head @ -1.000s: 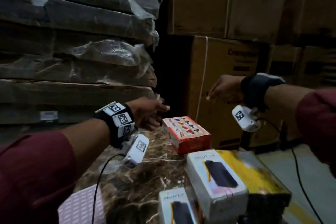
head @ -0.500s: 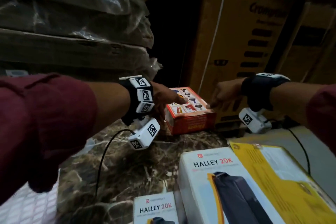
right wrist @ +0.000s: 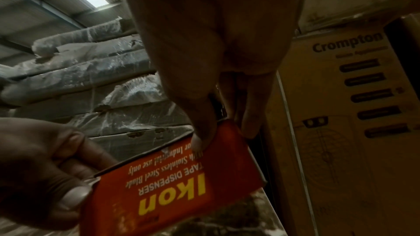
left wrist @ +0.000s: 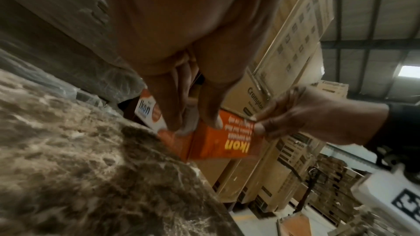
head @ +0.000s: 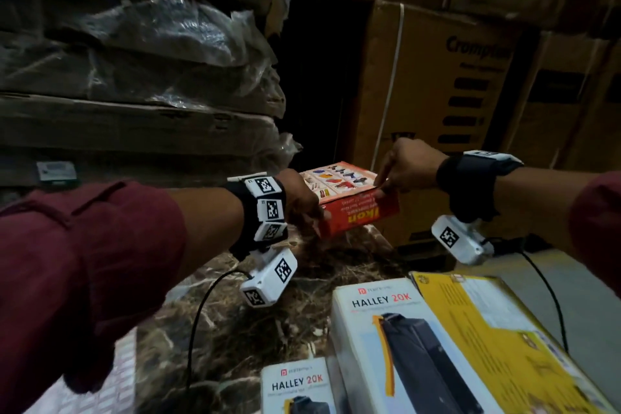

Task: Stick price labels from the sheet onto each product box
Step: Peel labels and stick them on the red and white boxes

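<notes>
Both hands pinch the orange Ikon tape dispenser box: left hand at its near-left corner, right hand at the far-right edge. Between them it hangs tilted just above the marble counter. It looks light and stiff, so corner holds should do.

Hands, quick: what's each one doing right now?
Left hand: grips the near left corner of the orange Ikon box.
Right hand: pinches the box's right end.

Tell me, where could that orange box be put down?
Bare marble lies between the left hand, the orange box and the white Halley boxes. The near right is crowded with boxes, including a yellow one.
</notes>
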{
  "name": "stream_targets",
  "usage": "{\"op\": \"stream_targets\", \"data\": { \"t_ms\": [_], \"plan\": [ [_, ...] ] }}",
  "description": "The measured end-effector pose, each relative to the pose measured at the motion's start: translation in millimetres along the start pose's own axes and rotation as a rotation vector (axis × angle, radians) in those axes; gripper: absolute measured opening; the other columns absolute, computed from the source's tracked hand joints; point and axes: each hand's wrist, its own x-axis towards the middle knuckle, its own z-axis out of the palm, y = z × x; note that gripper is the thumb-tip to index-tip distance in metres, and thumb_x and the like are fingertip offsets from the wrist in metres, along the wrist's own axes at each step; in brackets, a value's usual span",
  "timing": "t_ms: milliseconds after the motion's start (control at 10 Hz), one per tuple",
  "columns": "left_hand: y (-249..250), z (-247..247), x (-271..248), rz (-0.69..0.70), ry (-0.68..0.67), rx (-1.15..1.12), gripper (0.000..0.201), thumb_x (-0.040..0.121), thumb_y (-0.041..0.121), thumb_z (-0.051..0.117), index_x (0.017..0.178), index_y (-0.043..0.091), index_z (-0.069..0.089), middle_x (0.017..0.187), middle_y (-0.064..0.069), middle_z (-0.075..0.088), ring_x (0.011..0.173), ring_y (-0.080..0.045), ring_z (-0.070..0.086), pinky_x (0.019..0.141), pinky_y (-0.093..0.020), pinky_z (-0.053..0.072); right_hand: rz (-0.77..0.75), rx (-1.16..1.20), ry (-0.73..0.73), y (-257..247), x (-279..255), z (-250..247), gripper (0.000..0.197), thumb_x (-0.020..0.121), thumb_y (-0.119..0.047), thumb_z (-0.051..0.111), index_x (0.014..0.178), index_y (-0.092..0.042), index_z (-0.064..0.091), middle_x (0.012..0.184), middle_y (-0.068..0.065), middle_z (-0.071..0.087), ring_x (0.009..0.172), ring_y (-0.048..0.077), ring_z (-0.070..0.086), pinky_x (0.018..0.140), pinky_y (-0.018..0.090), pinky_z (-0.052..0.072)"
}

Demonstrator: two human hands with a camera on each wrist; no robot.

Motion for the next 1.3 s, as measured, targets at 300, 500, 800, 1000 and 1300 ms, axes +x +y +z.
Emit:
{"op": "stream_targets", "data": {
  "t_ms": [300, 500, 800, 1000, 1300],
  "plan": [
    [17.5, -111.1, -105.0, 0.299, 0.398, -0.082, 0.059, 0.056, 0.029, 0.096, 0.108, 0.008, 0.076, 0.101, -0.013, 0.080, 0.092, -0.029, 0.078, 0.086, -0.050, 0.064, -0.141, 0.026, 0.332, -108.5, -71.3, -95.0, 0.010, 0.083, -0.021, 0.091, 0.091, -0.026, 0.087, 0.091, -0.010, 0.074, 0.073, 0.001, 0.062, 0.057, 0.018, 0.047],
    [-26.3, -189.0, -224.3, 0.358, 0.530, -0.052, 0.043, 0.065, 0.014, 0.099, 0.104, 0.024, 0.083, 0.097, 0.000, 0.081, 0.094, -0.018, 0.076, 0.092, -0.046, 0.063, -0.250, 0.163, 0.378, -204.9, -147.6, -95.6, 0.013, 0.078, -0.029, 0.096, 0.086, -0.029, 0.085, 0.094, -0.009, 0.080, 0.080, 0.004, 0.068, 0.073, 0.031, 0.059],
    [-162.1, -204.3, -378.8, 0.258, 0.643, 0.185, 0.042, 0.072, 0.018, 0.095, 0.112, 0.021, 0.082, 0.102, 0.000, 0.080, 0.090, -0.011, 0.072, 0.088, -0.032, 0.060, -0.427, 0.304, 0.353, -310.5, -239.9, 14.0, 0.020, 0.077, -0.029, 0.095, 0.095, -0.025, 0.087, 0.087, 0.001, 0.076, 0.090, 0.020, 0.073, 0.081, 0.035, 0.058],
    [-229.7, -176.5, -404.2, 0.231, 0.737, 0.173, 0.036, 0.079, 0.016, 0.090, 0.114, 0.023, 0.081, 0.088, 0.010, 0.077, 0.067, 0.014, 0.062, 0.060, -0.003, 0.043, -0.438, 0.366, 0.360, -326.3, -263.4, 82.6, 0.019, 0.080, -0.029, 0.094, 0.097, -0.028, 0.086, 0.083, -0.001, 0.074, 0.076, 0.013, 0.067, 0.073, 0.025, 0.045],
    [-295.4, -107.5, -390.9, 0.116, 0.702, 0.087, 0.040, 0.086, 0.020, 0.085, 0.124, 0.027, 0.075, 0.123, 0.003, 0.075, 0.099, 0.000, 0.065, 0.073, -0.003, 0.044, -0.374, 0.403, 0.222, -311.1, -274.2, 163.3, 0.019, 0.085, -0.021, 0.089, 0.103, -0.026, 0.086, 0.093, -0.005, 0.081, 0.065, -0.001, 0.060, 0.060, 0.014, 0.040]
  ]
}}
